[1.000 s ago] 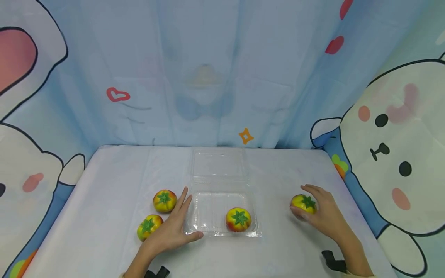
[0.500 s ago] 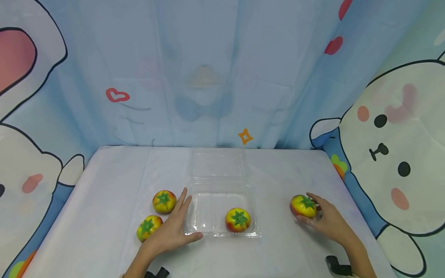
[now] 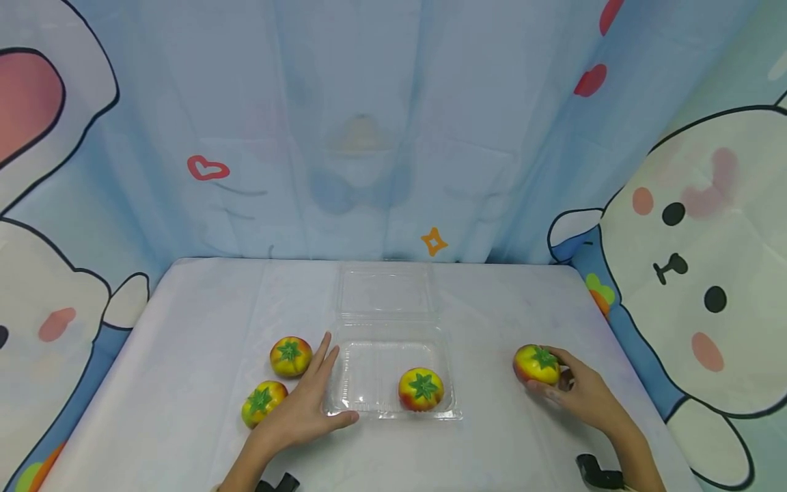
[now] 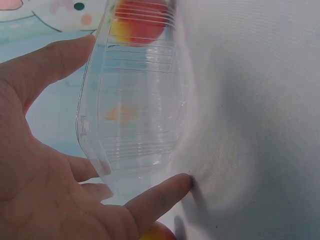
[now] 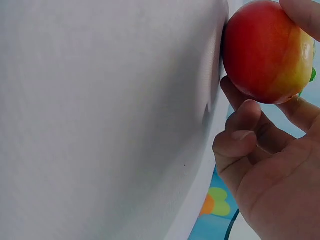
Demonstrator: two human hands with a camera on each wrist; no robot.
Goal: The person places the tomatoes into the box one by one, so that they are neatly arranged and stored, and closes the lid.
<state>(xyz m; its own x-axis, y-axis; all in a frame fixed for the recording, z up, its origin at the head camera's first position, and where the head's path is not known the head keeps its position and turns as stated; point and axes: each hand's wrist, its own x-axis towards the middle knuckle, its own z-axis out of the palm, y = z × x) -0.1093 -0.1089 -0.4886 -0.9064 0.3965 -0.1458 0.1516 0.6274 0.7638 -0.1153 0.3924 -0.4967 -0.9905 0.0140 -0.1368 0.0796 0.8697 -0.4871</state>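
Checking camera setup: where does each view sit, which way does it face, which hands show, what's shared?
Head: worn on the head, facing forward and down over the white tabletop; left hand and right hand show.
Left wrist: worn there, facing across the tabletop at the clear container; only the left hand shows.
Right wrist: worn there, facing across the tabletop at the held fruit; only the right hand shows.
Shared: clear container in head and left wrist; held fruit in head and right wrist.

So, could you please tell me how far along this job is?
One fruit already sits in the clear container. The right hand holds a second fruit, outside it. A third fruit and a fourth fruit lie beside the left hand, apparently waiting to be loaded; the lid is open, so closing probably remains.
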